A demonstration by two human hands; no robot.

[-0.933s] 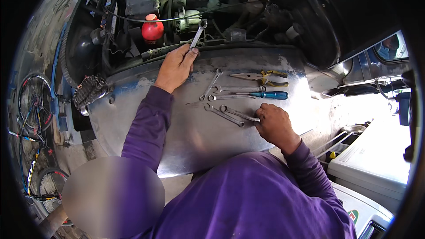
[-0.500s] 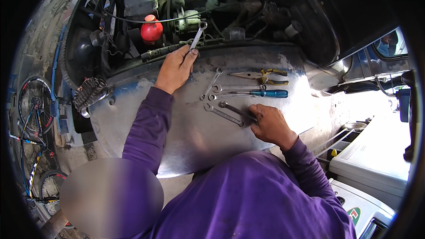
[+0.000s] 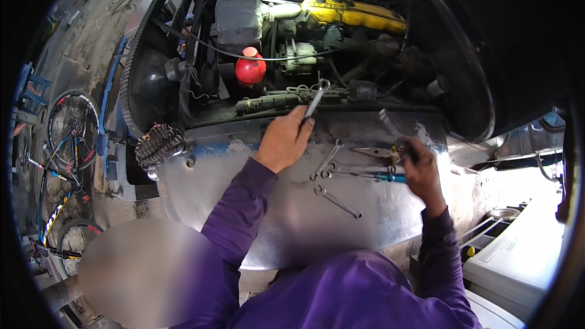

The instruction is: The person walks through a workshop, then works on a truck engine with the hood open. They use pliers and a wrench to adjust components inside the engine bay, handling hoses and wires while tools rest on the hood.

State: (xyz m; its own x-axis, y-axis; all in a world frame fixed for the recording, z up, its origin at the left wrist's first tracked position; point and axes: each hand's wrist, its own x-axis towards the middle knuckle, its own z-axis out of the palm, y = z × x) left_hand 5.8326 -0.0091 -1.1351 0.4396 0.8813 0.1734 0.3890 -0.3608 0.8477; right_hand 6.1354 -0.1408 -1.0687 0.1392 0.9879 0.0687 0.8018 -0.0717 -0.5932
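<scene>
Gripping a ring-ended wrench (image 3: 314,104), the left hand (image 3: 284,143) is closing thumb and fingers on its shaft, ring pointing up toward the engine bay (image 3: 219,123). The right hand (image 3: 423,176) is blurring, but it is apparently clamping a second wrench (image 3: 388,123), whose upper end is sticking out up-left; its exact grip isn't showing. Hands are working well apart.

Progress, my read: one wrench is sitting in each hand, so picking up is looking done. Neither is visibly engaging a fastener, so any turning is looking undone. Remaining tools are lying on the metal front panel (image 3: 274,219): a diagonal wrench (image 3: 327,159), a horizontal wrench (image 3: 353,167), a teal-handled screwdriver (image 3: 390,177) just below that one, with another ring end (image 3: 327,174) showing near its tip. Needle-nose pliers (image 3: 370,152) are lying above, handles partly hiding behind the right hand. A lower wrench (image 3: 339,201) is lying apart from the rest.

Containers: the round red bottle (image 3: 250,71) is standing in the bay, orange-red cap (image 3: 250,52) covering its top; contents aren't showing. The white box (image 3: 524,256) at far right is hiding whatever it's holding, if anything.
</scene>
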